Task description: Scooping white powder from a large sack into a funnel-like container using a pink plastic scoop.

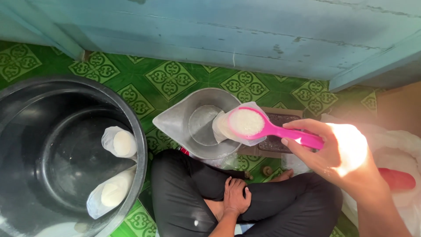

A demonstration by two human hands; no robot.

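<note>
My right hand (pixel 337 149) grips the handle of a pink ladle (pixel 267 127) filled with white rice. The ladle's bowl hovers over a clear plastic bag (pixel 221 127) that sits inside a grey metal scale pan (pixel 184 120) with a pointed spout. My left hand (pixel 236 196) rests on my crossed legs in black trousers, holding nothing, fingers loosely spread.
A large black tub (pixel 136 131) at the left holds two bagged portions of white rice (pixel 119 142). A white sack (pixel 403 149) with something red on it lies at the right. A dark weighing scale (pixel 280 142) sits behind the ladle. The floor is green patterned vinyl; a blue wooden wall runs behind.
</note>
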